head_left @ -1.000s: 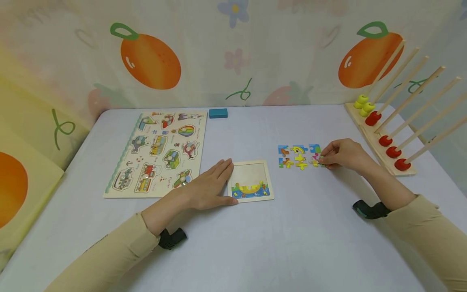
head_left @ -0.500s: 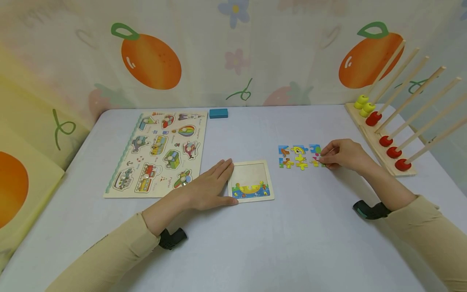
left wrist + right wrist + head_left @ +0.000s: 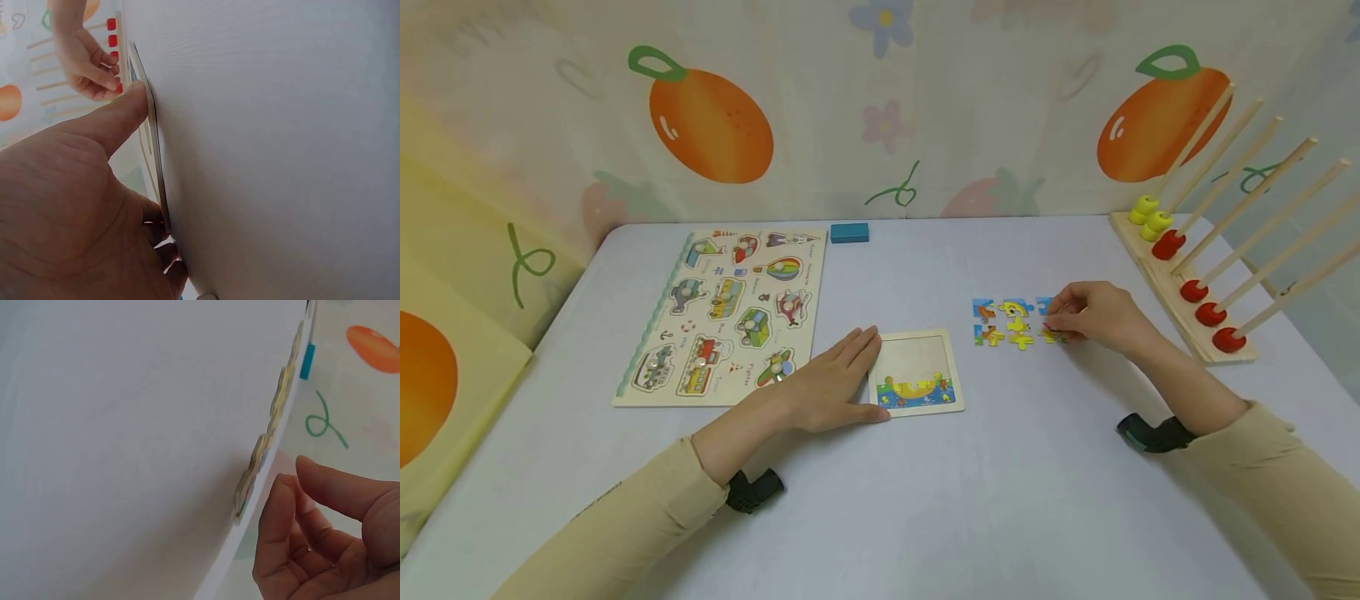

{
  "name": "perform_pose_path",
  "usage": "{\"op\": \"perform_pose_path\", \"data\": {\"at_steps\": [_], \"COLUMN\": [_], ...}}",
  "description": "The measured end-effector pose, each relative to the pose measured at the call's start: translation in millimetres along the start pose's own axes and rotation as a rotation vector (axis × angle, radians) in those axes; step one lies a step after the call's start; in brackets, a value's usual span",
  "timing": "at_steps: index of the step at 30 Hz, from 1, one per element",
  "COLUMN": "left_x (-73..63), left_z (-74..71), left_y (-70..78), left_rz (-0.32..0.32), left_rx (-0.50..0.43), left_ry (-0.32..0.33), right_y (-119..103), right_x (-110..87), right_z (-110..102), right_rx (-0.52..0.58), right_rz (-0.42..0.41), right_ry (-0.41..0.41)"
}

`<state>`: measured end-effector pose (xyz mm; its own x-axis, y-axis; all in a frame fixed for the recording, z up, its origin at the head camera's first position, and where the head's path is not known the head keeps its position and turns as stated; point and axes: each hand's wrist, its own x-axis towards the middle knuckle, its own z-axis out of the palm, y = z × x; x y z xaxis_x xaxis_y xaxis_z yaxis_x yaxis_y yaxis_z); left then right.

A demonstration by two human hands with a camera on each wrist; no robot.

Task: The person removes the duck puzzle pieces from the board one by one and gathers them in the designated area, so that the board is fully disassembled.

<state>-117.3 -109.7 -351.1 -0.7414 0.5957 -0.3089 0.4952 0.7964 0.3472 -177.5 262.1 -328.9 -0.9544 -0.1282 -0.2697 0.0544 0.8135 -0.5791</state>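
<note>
My left hand (image 3: 820, 390) lies with straight fingers at the left edge of a small wooden puzzle tray (image 3: 913, 350); its thumb touches the lower left corner. Yellow and blue pieces fill the tray's lower part. To the right, several loose jigsaw pieces (image 3: 1020, 326) lie in rows on the white table. Over the right end of these rows is my right hand (image 3: 1101, 315), hiding part of them. In the right wrist view, its thumb and fingers (image 3: 275, 515) are loosely bent, with nothing visible between the tips.
A large knob puzzle board (image 3: 748, 321) with vehicle pictures lies on the left. A blue block (image 3: 849, 232) sits at the back edge. On the right stands a wooden peg rack (image 3: 1180, 292) with red and yellow beads. A printed curtain (image 3: 820, 108) hangs behind.
My right hand has shifted slightly left and back, now covering more of the right-hand jigsaw pieces. The left hand and the tray have stayed in place.
</note>
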Motion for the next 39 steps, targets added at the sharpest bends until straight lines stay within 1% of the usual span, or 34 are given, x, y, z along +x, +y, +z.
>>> {"op": "perform_pose_path", "data": {"at_steps": [5, 15, 23, 27, 35, 39], "left_x": [0.1, 0.7, 0.3, 0.8, -0.4, -0.1], "left_z": [0.5, 1.9, 1.6, 1.8, -0.9, -0.8], "left_y": [-0.7, -1.0, -1.0, -1.2, 1.0, 0.6], "left_rz": [-0.006, -0.004, -0.006, -0.006, -0.003, -0.006], "left_rx": [0.001, -0.001, 0.002, 0.004, -0.011, -0.013], "left_ry": [-0.005, 0.001, 0.003, 0.004, 0.001, -0.001], "right_y": [-11.2, -38.1, -60.5, -72.6, -91.7, -99.4], "right_x": [-1.5, -10.1, -17.2, -19.4, -19.2, -18.7], "right_z": [8.6, 29.6, 42.9, 50.3, 69.6, 78.8], "right_rx": [-0.016, 0.031, 0.067, 0.061, 0.067, 0.057], "right_rz": [-0.061, -0.121, -0.207, -0.235, -0.280, -0.336], "right_ry": [0.023, -0.011, -0.057, -0.083, -0.135, -0.149]}}
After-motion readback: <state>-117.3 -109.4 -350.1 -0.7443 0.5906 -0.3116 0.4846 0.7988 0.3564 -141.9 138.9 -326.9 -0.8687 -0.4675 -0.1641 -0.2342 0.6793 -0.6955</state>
